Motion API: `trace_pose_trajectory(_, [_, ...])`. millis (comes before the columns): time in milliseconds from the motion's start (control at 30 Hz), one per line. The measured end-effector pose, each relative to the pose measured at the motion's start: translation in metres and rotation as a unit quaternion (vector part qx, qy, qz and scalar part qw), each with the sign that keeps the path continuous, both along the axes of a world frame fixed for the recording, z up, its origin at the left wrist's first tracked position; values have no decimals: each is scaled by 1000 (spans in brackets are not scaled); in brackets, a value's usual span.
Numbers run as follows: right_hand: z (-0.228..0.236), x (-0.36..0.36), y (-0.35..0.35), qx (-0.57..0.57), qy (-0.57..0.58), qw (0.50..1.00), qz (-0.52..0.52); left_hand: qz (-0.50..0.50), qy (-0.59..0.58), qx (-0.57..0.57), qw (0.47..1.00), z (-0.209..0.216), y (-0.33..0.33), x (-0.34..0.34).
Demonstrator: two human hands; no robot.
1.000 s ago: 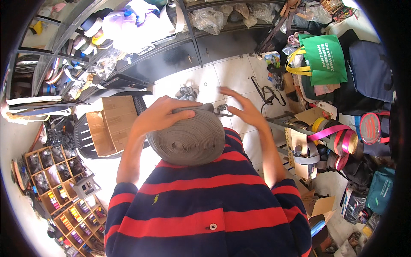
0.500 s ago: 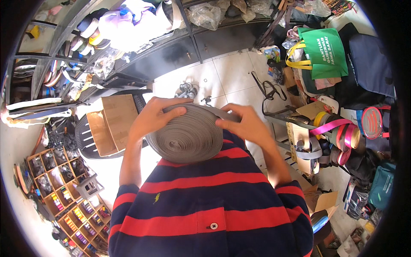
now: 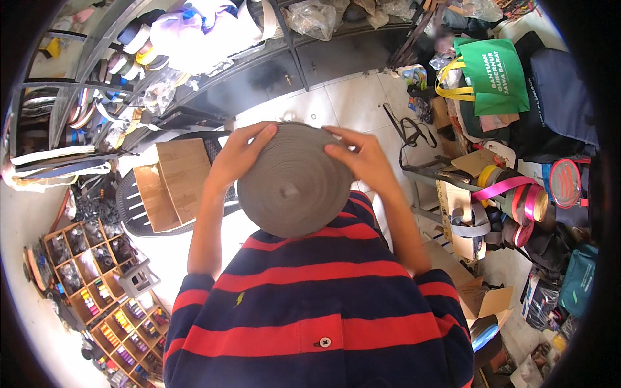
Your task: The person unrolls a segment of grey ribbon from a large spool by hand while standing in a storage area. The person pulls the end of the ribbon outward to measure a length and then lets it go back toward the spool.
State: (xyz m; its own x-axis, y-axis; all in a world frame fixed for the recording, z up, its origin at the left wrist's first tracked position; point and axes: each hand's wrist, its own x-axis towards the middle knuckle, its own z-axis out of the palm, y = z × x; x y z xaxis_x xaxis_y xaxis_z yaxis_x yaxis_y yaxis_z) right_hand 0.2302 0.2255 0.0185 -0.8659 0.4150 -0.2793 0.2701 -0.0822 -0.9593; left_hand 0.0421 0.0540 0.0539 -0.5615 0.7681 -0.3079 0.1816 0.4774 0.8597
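I see the gray strap roll (image 3: 294, 187) in front of the striped shirt (image 3: 310, 291); the left hand (image 3: 242, 152) and right hand (image 3: 362, 158) hold its upper sides with curved fingers. If one grip becomes loose, I think the outer turns could slip and unwind.

1. The roll of webbing (image 3: 291, 187) is dull grey, ringed with fine concentric lines.
2. The shirt (image 3: 310, 284) has broad navy and red horizontal stripes, a small yellow-green motif (image 3: 239, 299) and a pale button (image 3: 325, 342).
3. The tote bag (image 3: 482, 71) is bright green with white lettering; its handles (image 3: 458, 97) are yellow.
4. The cardboard box (image 3: 181, 184) is plain brown.
5. The ribbon (image 3: 504, 187) is magenta pink.
6. The thread spools (image 3: 122, 319) show orange, yellow, purple and red.
7. The floor tiles (image 3: 346, 103) are white.
8. The carry bag (image 3: 579, 284) is teal.
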Motion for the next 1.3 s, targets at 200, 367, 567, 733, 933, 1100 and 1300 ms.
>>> trace_pose_trajectory(200, [-11, 6, 29, -122, -86, 985, 88, -210, 1, -83, 974, -18, 12, -21])
trace_pose_trajectory(367, [1, 0, 22, -60, -61, 991, 105, -219, -29, -9, 975, -31, 28, -6])
trace_pose_trajectory(567, [1, 34, 10, -16, -95, 993, 65, -99, -49, 4, 994, -19, 3, 2])
trace_pose_trajectory(733, [6, 42, -22, -129, -77, 988, -22, 3, -69, 31, 997, -14, -7, 9])
trace_pose_trajectory(933, [-14, 19, 1, -114, -38, 991, -53, 75, -102, 41, 991, -24, -5, 8])
trace_pose_trajectory(1100, [-27, -1, 40, -197, -31, 975, 98, -46, -46, -72, 995, -26, 12, -15])
trace_pose_trajectory(1300, [-8, -12, 34, -154, -86, 971, 163, -215, 43, -144, 965, -11, 48, 2])
